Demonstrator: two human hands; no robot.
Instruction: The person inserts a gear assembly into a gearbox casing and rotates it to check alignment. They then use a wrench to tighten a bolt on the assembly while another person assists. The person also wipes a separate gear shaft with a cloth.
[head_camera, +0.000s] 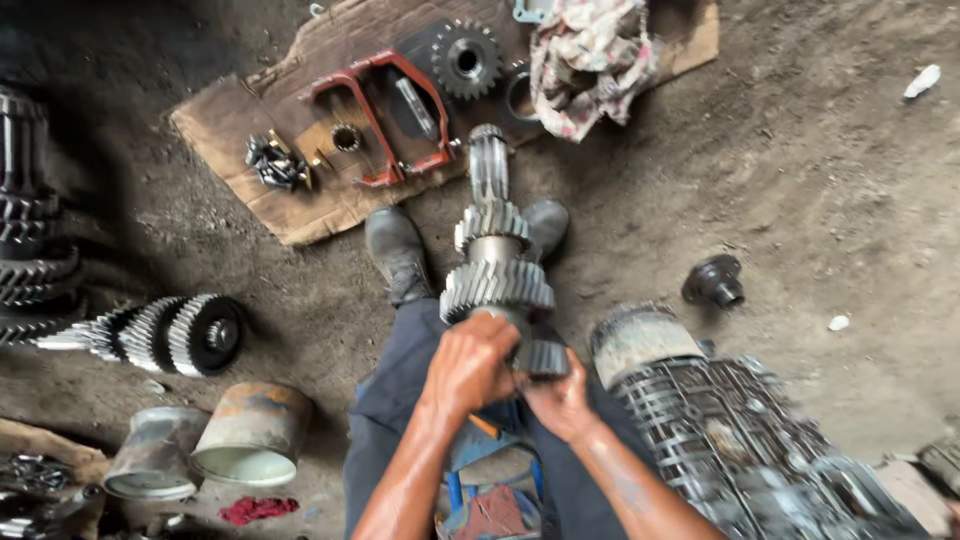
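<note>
Standing upright between the person's boots (400, 255), the heavy gear shaft (495, 265) could topple sideways onto the dirt if either grip slips: left hand (470, 365) and right hand (558, 400) both clasp its small top gear (541, 357).

The gear shaft (497, 262), a long greasy grey steel piece with a splined far end and several toothed gears of different width along it, stands tilted between the person's legs, its far end near the shoes and its near small gear held up.
</note>
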